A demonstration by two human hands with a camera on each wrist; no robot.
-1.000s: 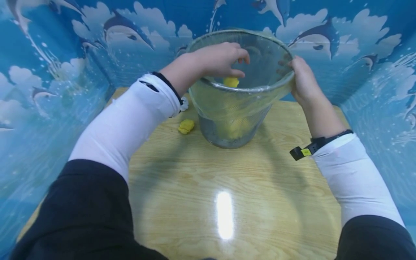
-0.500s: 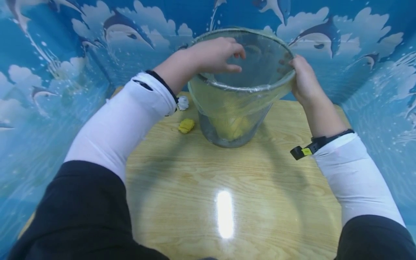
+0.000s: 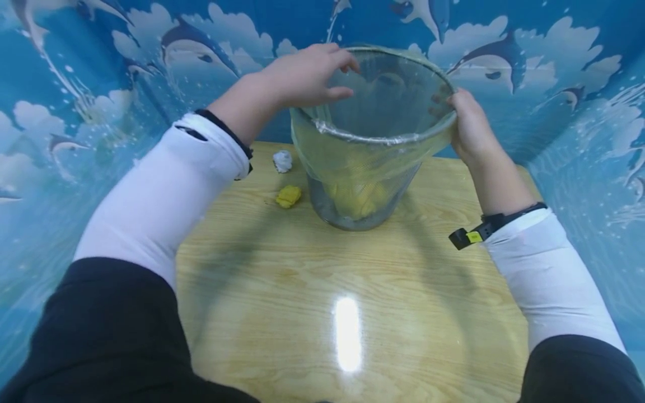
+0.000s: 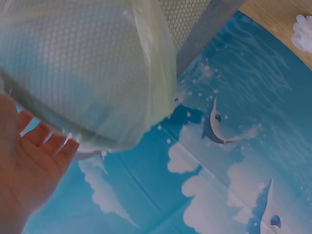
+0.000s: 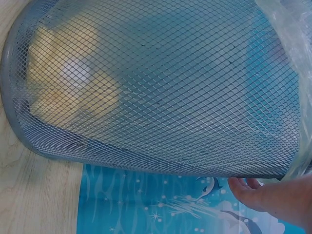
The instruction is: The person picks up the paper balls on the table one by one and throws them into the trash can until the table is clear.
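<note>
A mesh wastebasket [image 3: 353, 215], lined with a thin yellowish plastic bag [image 3: 322, 148], stands at the back of the table. My right hand [image 3: 472, 126] grips its rim on the right side; some fingers show faintly through the bag. Over the left rim is my left hand [image 3: 309, 78], fingers loosely bent and holding nothing. Whether it touches the rim I cannot tell. Left of the basket lie a yellow crumpled ball [image 3: 289, 196] and a white crumpled ball [image 3: 283, 161]. Through the mesh in the right wrist view show yellow crumpled balls [image 5: 100, 92] and a white one [image 5: 76, 73].
The wood-grain table [image 3: 282, 313] stretches toward me, with a bright light reflection [image 3: 349, 334] on it. A blue dolphin-print sheet [image 3: 85, 112] encloses the back and sides, close behind the basket.
A yellow ball dropped from beneath my left hand into the basket. That hand has drawn back left to the rim, uncovering the white ball. My right hand stays on the rim.
</note>
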